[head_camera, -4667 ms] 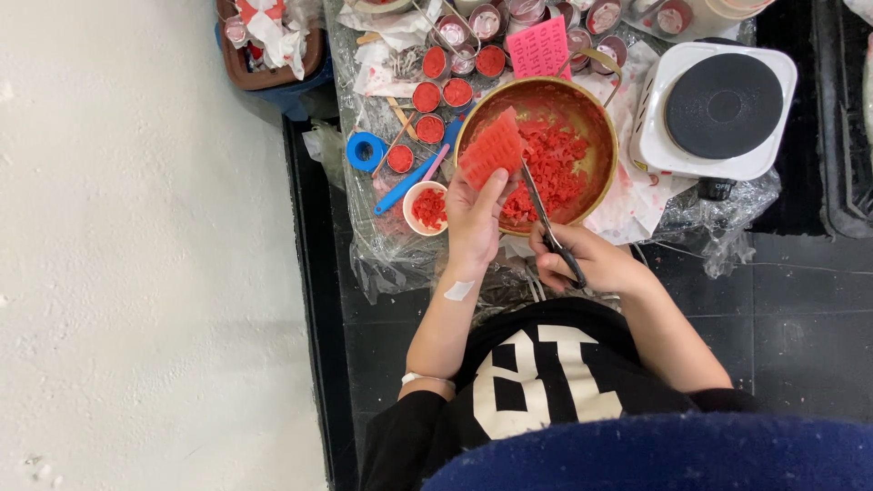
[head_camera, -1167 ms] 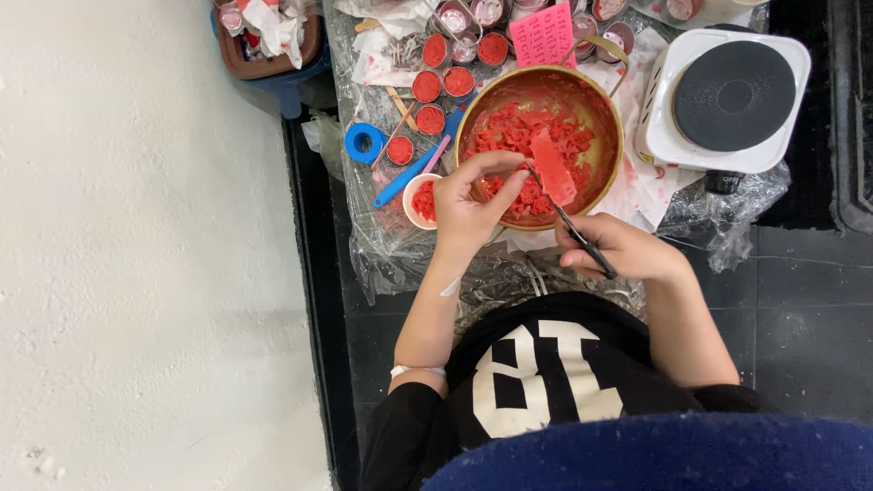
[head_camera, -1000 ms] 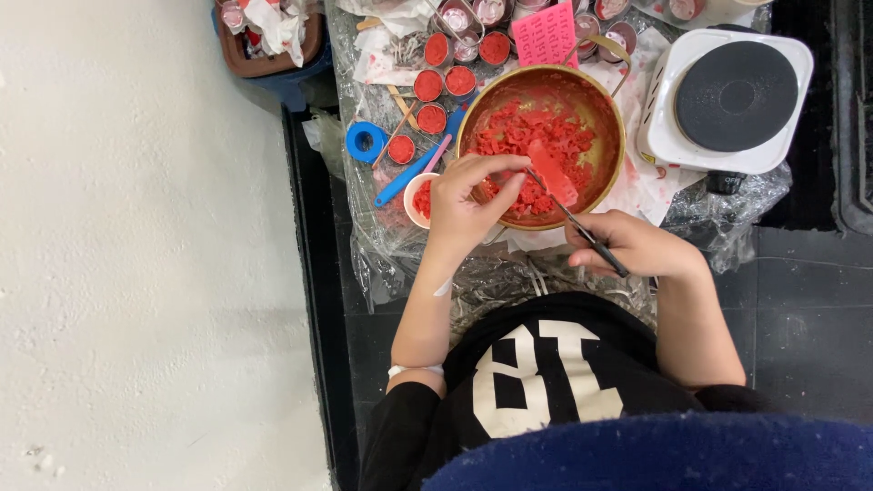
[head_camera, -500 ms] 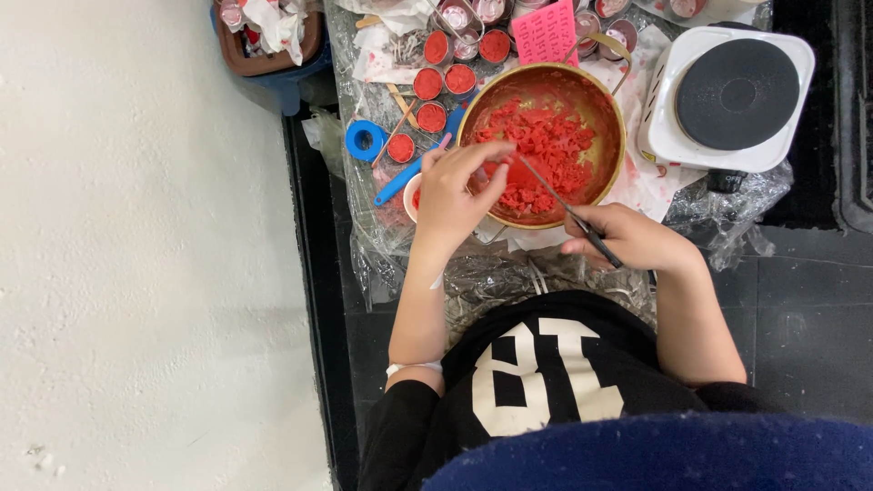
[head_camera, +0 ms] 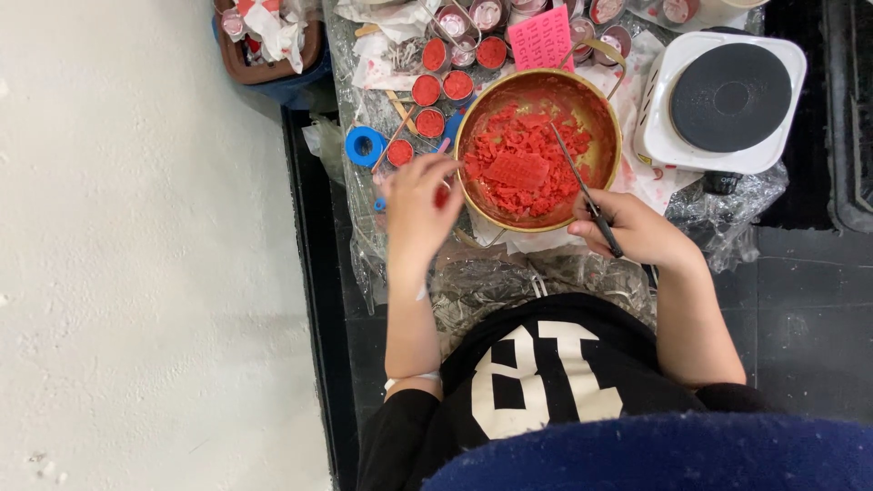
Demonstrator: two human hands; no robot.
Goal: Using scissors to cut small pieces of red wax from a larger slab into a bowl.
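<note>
A brass-coloured pan (head_camera: 473, 136) holds red wax chunks and one flat, ridged red wax slab (head_camera: 516, 169) lying on top of the chunks. My right hand (head_camera: 637, 227) grips a thin knife (head_camera: 582, 186) whose blade reaches into the pan. My left hand (head_camera: 420, 205) hovers at the pan's left rim, over a small cup of red wax (head_camera: 443, 195); its fingers are curled, and what they pinch is hidden.
Small tins of red wax (head_camera: 427, 91) stand left of the pan, with a blue tape roll (head_camera: 366, 145). A white single hotplate (head_camera: 727, 95) sits at the right. A pink paper note (head_camera: 541, 38) lies behind the pan. Crinkled plastic sheet (head_camera: 491, 277) covers the table.
The red slab I held over the pan now lies on the chunks. My left hand has pulled back left to the small cup. My right hand stays put with the knife.
</note>
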